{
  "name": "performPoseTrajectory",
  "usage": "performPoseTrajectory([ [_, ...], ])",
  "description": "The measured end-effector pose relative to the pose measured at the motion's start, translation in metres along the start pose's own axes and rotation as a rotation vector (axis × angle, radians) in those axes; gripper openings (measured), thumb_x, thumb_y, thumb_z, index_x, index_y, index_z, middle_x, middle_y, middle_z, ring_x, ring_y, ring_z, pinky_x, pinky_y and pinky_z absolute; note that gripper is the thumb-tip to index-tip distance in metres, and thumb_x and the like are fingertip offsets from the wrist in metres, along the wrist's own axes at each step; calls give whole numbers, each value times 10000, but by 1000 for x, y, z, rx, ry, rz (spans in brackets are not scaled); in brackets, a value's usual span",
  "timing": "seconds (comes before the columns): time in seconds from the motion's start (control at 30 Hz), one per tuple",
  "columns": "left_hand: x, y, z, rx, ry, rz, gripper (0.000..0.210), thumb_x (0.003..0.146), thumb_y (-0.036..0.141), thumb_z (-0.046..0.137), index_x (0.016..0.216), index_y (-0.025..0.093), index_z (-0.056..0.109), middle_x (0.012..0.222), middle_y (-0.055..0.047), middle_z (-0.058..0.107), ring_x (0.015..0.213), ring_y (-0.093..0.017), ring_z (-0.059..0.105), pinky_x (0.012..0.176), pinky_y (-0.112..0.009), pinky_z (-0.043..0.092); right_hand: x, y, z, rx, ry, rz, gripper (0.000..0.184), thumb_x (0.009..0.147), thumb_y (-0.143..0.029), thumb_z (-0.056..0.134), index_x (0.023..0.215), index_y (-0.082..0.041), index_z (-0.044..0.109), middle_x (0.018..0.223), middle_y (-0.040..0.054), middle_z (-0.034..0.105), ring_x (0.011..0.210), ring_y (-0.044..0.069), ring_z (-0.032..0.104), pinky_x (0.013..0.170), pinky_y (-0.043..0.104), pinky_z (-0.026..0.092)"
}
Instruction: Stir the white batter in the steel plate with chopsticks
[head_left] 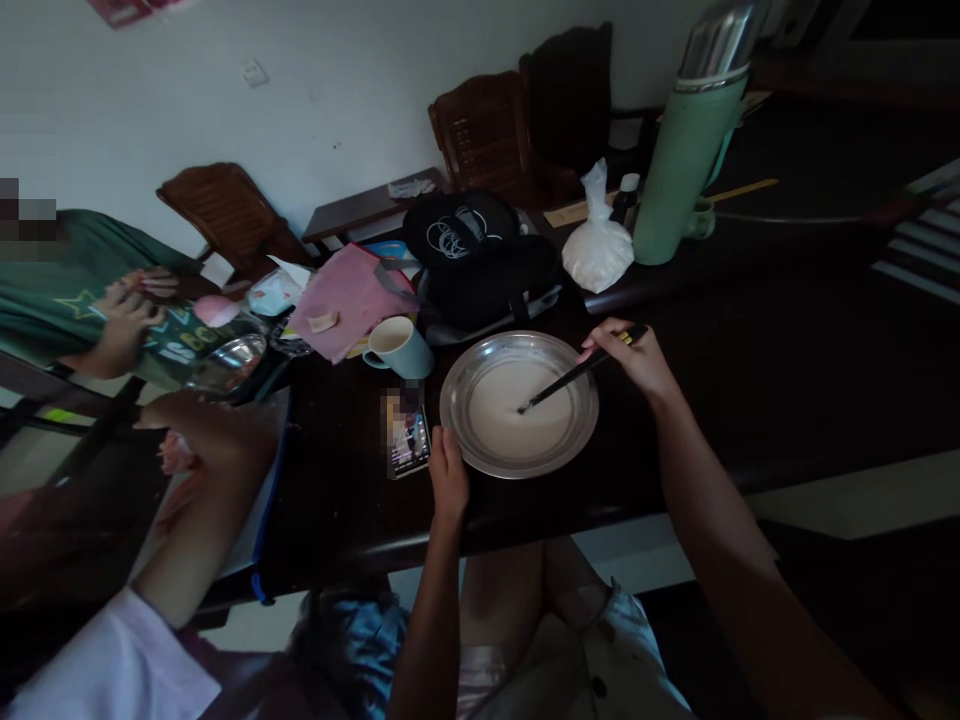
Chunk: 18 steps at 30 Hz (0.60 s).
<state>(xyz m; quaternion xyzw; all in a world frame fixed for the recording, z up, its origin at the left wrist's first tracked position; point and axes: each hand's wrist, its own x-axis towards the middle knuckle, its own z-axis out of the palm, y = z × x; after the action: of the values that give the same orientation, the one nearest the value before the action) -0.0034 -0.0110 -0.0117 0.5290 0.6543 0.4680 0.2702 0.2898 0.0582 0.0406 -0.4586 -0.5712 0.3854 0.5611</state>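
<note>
A wide metal bowl (525, 467) with a flat rim sits on the dark table, holding a pale, milky liquid (495, 415). My right hand (637, 360) is closed around a pair of black chopsticks (566, 378) with gold marks near the top; their tips dip into the liquid. At the bowl's lower left edge, my left hand (450, 475) holds the rim, its fingers pointing up along the side. Just left of that hand lies a phone (409, 445) with its screen lit. A light blue mug (401, 347) stands behind the phone.
Behind the bowl are a black bag (487, 270), a knotted plastic bag of white powder (598, 255) and a tall green thermos (686, 165). On the left, a co-worker's arm (217, 480) reaches over a tray; another person in green (142, 300) sits beyond a metal bowl (232, 362).
</note>
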Motion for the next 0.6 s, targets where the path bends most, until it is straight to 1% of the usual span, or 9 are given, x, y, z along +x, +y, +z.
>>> performPoseTrajectory([
  [0.1,0,1,0,-9,-4,23,480,874,636,336,742,202,493,683,7,473,690,-142,470,683,-275,412,-2,0,4,0,-136,-3,307,819,-504,615,720,-225,699,682,24,724,707,193,690,713,317,516],
  [0.17,0,3,-1,-13,-13,38,485,874,643,330,728,202,470,671,16,457,663,-129,445,656,-265,401,-2,-1,7,-45,-180,-53,306,828,-491,610,713,-227,711,761,32,737,769,192,685,745,313,507],
  [0.2,0,3,-1,-12,-15,41,492,871,650,325,721,201,460,664,19,450,654,-125,436,647,-262,395,-1,-1,7,-65,-174,-77,307,830,-489,609,711,-227,715,785,34,739,789,192,681,758,312,502],
  [0.27,1,4,-1,-9,-21,39,506,867,661,318,729,197,463,668,19,455,658,-124,436,645,-261,391,0,0,6,-71,-100,-89,305,827,-491,610,717,-226,714,768,31,737,782,190,680,761,311,500],
  [0.33,1,4,-1,-3,-22,34,515,865,665,314,756,190,482,694,11,475,679,-127,448,660,-263,394,1,1,2,-42,-4,-59,298,820,-491,620,723,-221,703,690,21,724,726,186,684,736,308,505],
  [0.4,1,4,0,4,-22,32,522,867,664,307,772,186,494,714,5,487,696,-130,456,674,-265,396,1,2,0,-6,19,-17,296,815,-490,627,722,-217,692,634,13,711,669,183,684,706,304,509],
  [0.5,1,3,0,9,-14,39,521,866,663,310,755,187,487,702,10,478,691,-128,453,671,-262,396,-1,2,2,23,-105,11,304,819,-493,620,721,-214,693,669,21,722,678,187,689,697,307,514],
  [0.57,1,3,0,4,-12,43,512,867,657,320,751,188,487,695,12,479,684,-126,452,662,-259,395,-1,1,6,-15,-173,-26,309,823,-494,614,714,-217,701,738,30,734,744,193,690,733,312,514],
  [0.6,1,3,0,0,-13,42,507,869,653,323,750,188,488,691,12,480,680,-126,452,657,-257,395,-1,0,8,-44,-177,-53,311,824,-494,612,709,-220,704,767,33,737,776,194,686,752,314,511],
])
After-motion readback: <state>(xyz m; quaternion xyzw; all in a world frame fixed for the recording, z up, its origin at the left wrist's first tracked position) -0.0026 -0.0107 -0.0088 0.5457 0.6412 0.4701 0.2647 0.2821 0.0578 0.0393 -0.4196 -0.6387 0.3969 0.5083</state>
